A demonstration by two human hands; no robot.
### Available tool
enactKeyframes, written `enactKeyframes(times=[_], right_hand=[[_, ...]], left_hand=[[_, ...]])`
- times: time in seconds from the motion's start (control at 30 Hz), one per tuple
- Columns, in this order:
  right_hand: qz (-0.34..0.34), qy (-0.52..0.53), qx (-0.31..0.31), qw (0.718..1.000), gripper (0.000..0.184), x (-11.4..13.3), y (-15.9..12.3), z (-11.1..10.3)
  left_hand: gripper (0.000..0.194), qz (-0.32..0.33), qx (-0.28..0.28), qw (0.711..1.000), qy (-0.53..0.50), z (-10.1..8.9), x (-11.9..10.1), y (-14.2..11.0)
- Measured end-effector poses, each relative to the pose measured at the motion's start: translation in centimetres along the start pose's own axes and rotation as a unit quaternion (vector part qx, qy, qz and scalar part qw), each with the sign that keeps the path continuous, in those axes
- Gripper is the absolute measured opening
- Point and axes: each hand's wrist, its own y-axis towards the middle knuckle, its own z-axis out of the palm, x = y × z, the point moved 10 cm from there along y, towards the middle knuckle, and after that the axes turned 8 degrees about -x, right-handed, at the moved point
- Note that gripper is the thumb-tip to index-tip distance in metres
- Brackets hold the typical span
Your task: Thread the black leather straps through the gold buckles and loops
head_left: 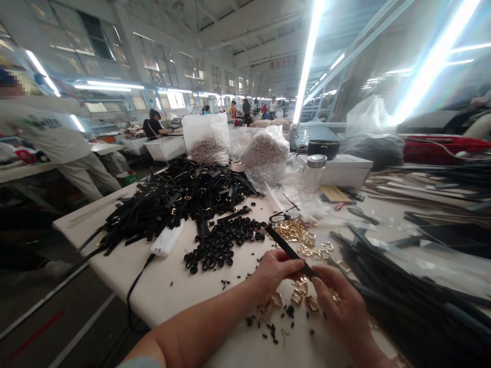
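A black strap [284, 244] slants over the table between my hands. My left hand [273, 270] pinches it between thumb and fingers near the middle. At the strap's lower end, my right hand [339, 296] has its fingers closed on it; a bit of gold metal shows by those fingers, and I cannot tell if it is held. Gold buckles [301, 296] lie scattered under and around both hands, with small black bits among them. Beyond my left hand spreads a pile of black loops [215, 245]. A heap of small gold parts [288, 230] sits past the strap's far tip.
Buckled black straps [184, 194] are heaped at the back left beside a white power strip [168, 239]. Glasses [282, 216], a lidded jar [315, 174] and bags of small pieces [264, 148] stand or lie farther back. Long dark strips [414, 306] crowd the right. A person [57, 133] stands at left.
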Motion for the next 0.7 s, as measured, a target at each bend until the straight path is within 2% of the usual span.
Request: enactKeyframes(times=[0.17, 0.23, 0.33, 0.43, 0.5, 0.6, 0.67, 0.7], right_hand=[[-0.053, -0.055, -0.046, 0.996, 0.023, -0.6, 0.4, -1.3], [-0.066, -0.064, -0.047, 0.995, 0.022, -0.8, 0.5, -1.2], [-0.081, -0.065, -0.042, 0.994, 0.020, -1.0, 0.5, -1.0], [-0.081, -0.063, -0.040, 0.994, 0.017, -1.3, 0.6, -0.8], [-0.082, -0.061, -0.044, 0.994, 0.015, -1.0, 0.5, -0.9], [-0.086, -0.063, -0.062, 0.992, 0.014, 0.0, 0.6, -1.8], [-0.079, -0.083, -0.080, 0.990, 0.016, 0.2, 1.0, -2.7], [-0.081, -0.097, -0.102, 0.987, 0.018, 0.2, 1.3, -3.5]], left_hand=[[0.020, 0.012, -0.112, 0.987, -0.118, -4.4, -4.4, 1.4], [0.014, 0.022, -0.151, 0.978, -0.141, -6.9, -6.3, 2.1], [0.015, 0.043, -0.210, 0.964, -0.159, -11.2, -9.4, 3.1], [0.016, 0.075, -0.268, 0.946, -0.165, -15.2, -13.9, 3.2], [0.015, 0.112, -0.306, 0.929, -0.175, -17.4, -17.8, 2.2], [0.027, 0.176, -0.337, 0.902, -0.205, -19.0, -22.7, 0.3], [0.038, 0.201, -0.335, 0.895, -0.214, -18.8, -23.7, -0.2], [0.037, 0.205, -0.324, 0.899, -0.213, -18.3, -23.3, -0.1]])
